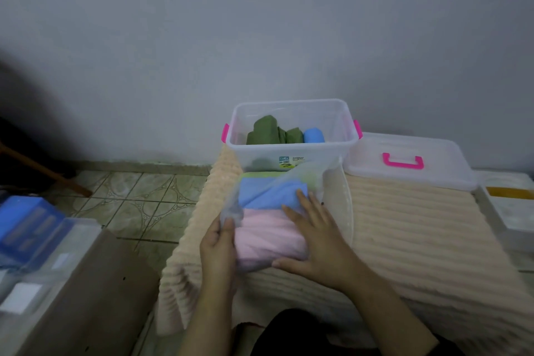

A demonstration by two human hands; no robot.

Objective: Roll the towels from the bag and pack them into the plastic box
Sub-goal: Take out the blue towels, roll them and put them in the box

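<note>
Seen from the head camera, a person kneels at a cream ribbed blanket [419, 240] spread over a low surface, both hands on a clear plastic bag [277, 185] of folded towels. The left hand [218, 243], at about 7 o'clock of the bag, pinches the thin film at its open edge between thumb and fingers and lifts it. The right hand [310, 237] lies flat and spread, fingers straight, across the pink towel [268, 240] with fingertips reaching the blue towel [260, 191]; a light green towel [260, 174] shows beyond, at 12 o'clock of the stack. Just past the bag, at 12 o'clock, stands the clear plastic box [291, 150] with pink latches, holding dark green rolled towels [270, 131] and one blue roll [313, 136] side by side. Its lid [410, 165], with a pink handle, rests on the blanket at the box's 3 o'clock. Tiled floor [138, 199] shows at 9 o'clock.
</note>
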